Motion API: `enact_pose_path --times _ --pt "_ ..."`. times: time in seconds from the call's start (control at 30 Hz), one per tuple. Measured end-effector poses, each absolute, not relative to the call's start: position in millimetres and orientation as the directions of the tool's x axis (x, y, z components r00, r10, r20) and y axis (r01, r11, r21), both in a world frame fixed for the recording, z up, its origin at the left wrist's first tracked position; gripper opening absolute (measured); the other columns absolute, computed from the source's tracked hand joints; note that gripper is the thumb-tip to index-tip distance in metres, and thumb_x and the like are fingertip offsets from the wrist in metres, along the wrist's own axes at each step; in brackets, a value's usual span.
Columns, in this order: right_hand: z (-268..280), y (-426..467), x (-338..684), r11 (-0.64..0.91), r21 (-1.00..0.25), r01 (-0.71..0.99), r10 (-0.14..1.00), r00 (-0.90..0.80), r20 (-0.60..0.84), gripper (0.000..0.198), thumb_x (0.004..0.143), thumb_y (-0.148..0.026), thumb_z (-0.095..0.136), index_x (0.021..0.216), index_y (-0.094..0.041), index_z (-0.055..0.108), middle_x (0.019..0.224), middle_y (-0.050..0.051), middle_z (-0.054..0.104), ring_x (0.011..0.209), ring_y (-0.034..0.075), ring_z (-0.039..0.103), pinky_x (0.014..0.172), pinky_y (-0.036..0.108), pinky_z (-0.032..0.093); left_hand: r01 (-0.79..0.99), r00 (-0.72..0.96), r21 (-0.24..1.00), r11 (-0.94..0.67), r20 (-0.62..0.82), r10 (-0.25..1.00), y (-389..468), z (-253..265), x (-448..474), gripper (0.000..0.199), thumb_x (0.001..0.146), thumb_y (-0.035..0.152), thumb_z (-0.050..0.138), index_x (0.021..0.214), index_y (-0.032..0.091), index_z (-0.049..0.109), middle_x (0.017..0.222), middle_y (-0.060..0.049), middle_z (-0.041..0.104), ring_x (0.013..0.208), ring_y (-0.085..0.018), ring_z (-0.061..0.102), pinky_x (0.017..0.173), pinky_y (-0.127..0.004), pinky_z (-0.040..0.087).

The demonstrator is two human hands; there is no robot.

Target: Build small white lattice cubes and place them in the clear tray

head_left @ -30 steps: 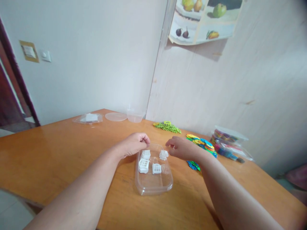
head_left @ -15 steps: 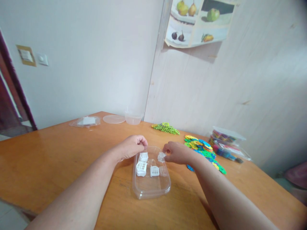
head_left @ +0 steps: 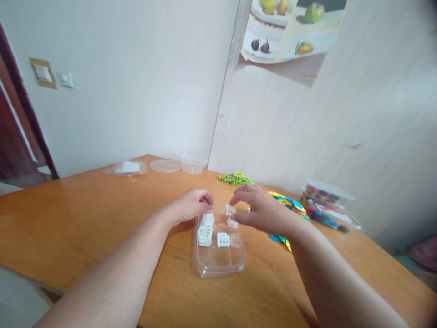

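Note:
A clear plastic container (head_left: 220, 269) lies on the table in front of me. Inside it are small white window-shaped pieces: one stack (head_left: 205, 236) at the left, another stack (head_left: 207, 219) behind it, and a piece (head_left: 223, 239) near the middle. My left hand (head_left: 191, 206) is closed at the container's far left rim, fingertips curled against the edge. Over the far right corner, my right hand (head_left: 257, 206) has thumb and forefinger apart. A white lattice piece (head_left: 230, 209) shows between those fingertips, and another white piece (head_left: 232, 222) sits just below the thumb.
Colourful discs (head_left: 293, 204) lie in a pile at the right, partly behind my right arm. Green pieces (head_left: 235, 178) are heaped near the wall. Filled clear boxes (head_left: 329, 214) stand at the far right. A clear tub (head_left: 193, 165), a round lid (head_left: 165, 166) and clear packaging (head_left: 128, 168) sit at the back.
My right hand has lifted and opened its fingers, and a white lattice piece now shows at the container's far right. The left hand stays at the rim. The view has shifted slightly.

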State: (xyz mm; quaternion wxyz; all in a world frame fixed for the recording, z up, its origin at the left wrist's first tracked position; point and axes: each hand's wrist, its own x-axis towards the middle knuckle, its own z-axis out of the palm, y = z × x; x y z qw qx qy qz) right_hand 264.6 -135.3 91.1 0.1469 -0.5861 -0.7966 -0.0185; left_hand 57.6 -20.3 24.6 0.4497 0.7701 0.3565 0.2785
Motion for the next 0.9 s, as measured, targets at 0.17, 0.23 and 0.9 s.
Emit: enact_pose_path --times 0.17,0.23,0.9 --pt "94.8 -153.4 234.4 0.334 -0.010 0.943 0.938 -0.331 0.103 0.026 0.077 -0.041 0.068 0.101 -0.031 0.072 0.143 0.005 0.047 0.135 0.033 0.034 0.108 0.052 0.024 0.288 0.589 0.888 -0.357 0.129 0.798 -20.3 24.7 57.4 0.018 0.068 0.026 0.063 0.083 0.018 0.064 0.070 0.000 0.062 0.064 -0.015 0.055 0.056 -0.024 0.039" --pt "90.7 -154.4 227.2 0.317 0.039 0.947 0.946 -0.319 0.058 0.027 0.076 -0.039 0.070 0.100 -0.029 0.073 0.148 0.005 0.042 0.140 0.036 0.026 0.110 0.056 0.017 0.298 0.591 0.878 -0.374 0.137 0.795 -19.7 23.6 57.7 0.018 0.068 0.027 0.062 0.084 0.018 0.064 0.072 0.000 0.063 0.067 -0.016 0.057 0.057 -0.025 0.040" --pt "78.6 -153.3 216.1 0.296 0.143 0.944 0.955 -0.294 -0.038 0.033 0.071 -0.039 0.073 0.100 -0.023 0.073 0.153 0.011 0.035 0.145 0.040 0.012 0.111 0.066 0.005 0.298 0.594 0.856 -0.422 0.180 0.784 -18.6 21.1 58.7 0.025 0.063 0.019 0.055 0.085 0.017 0.066 0.077 -0.002 0.068 0.070 -0.017 0.060 0.059 -0.025 0.042"
